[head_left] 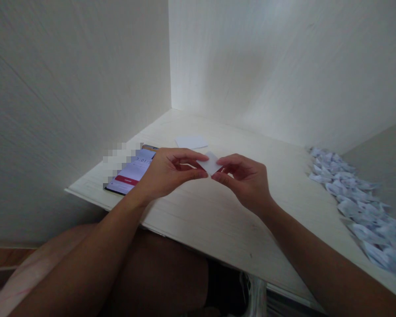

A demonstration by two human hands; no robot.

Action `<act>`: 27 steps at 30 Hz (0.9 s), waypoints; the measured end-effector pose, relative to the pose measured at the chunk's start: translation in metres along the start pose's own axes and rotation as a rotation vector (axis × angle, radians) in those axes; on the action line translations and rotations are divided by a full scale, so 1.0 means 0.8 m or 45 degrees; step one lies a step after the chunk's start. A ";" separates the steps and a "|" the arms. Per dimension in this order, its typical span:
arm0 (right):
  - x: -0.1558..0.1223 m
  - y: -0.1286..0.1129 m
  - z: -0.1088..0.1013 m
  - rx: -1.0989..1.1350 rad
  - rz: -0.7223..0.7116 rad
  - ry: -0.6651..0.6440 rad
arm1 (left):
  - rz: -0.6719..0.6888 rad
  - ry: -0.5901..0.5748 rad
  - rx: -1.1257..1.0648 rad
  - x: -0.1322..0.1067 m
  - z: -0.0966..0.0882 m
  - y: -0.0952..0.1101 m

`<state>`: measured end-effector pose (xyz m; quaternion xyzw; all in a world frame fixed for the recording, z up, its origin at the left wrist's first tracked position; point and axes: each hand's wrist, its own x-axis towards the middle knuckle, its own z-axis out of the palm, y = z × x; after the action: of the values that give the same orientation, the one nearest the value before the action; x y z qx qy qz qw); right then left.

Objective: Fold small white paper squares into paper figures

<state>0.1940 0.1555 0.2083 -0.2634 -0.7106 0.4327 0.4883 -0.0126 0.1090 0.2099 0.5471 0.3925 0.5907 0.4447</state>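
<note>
A small white piece of folded paper [210, 163] is held up over the table, one corner pointing toward me. My left hand [171, 169] pinches its left side between thumb and fingers. On the right side, my right hand [246, 178] grips it the same way, fingers closed. Behind my hands, some flat white paper [191, 141] lies on the table. A phone [132, 169] with a timer on its screen lies left of my left hand, partly covered by it.
Several folded white paper pieces [353, 193] form a long heap along the table's right side. The pale table [204, 220] meets walls [267, 66] at the back and left. My legs are under its front edge.
</note>
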 end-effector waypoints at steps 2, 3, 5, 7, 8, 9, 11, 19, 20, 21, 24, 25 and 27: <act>0.001 0.000 0.000 0.022 0.004 -0.008 | 0.015 0.001 -0.014 0.001 0.001 -0.002; 0.001 0.000 0.000 0.031 0.005 -0.012 | 0.022 0.003 -0.018 0.001 0.001 -0.003; 0.001 0.000 0.000 0.046 0.007 -0.016 | 0.032 0.003 -0.026 0.003 0.002 -0.005; 0.002 0.000 -0.001 0.057 0.023 -0.024 | 0.044 -0.005 -0.043 0.003 0.003 -0.006; 0.002 0.001 -0.001 0.065 0.037 -0.026 | 0.050 -0.011 -0.052 0.004 0.003 -0.006; 0.002 0.001 -0.001 0.074 0.052 -0.028 | 0.055 -0.017 -0.060 0.004 0.004 -0.007; 0.002 0.001 -0.001 0.100 0.083 -0.026 | 0.068 -0.016 -0.064 0.004 0.004 -0.009; 0.000 0.009 0.000 0.050 -0.025 0.013 | 0.100 -0.039 -0.035 0.002 0.005 -0.021; -0.001 0.009 0.000 -0.016 -0.078 0.025 | 0.108 -0.043 -0.050 0.002 0.006 -0.021; -0.002 0.009 0.001 -0.091 -0.143 0.035 | 0.119 -0.038 -0.067 0.002 0.007 -0.020; -0.005 0.006 0.002 -0.309 -0.347 0.059 | 0.160 0.026 -0.093 0.002 0.010 -0.016; -0.005 0.005 0.002 -0.356 -0.396 0.069 | 0.167 0.050 -0.085 0.002 0.011 -0.015; -0.006 0.003 0.002 -0.403 -0.448 0.082 | 0.176 0.088 -0.039 0.002 0.012 -0.013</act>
<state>0.1943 0.1524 0.2043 -0.2225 -0.7887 0.2155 0.5310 -0.0022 0.1132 0.2015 0.5452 0.3601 0.6444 0.3973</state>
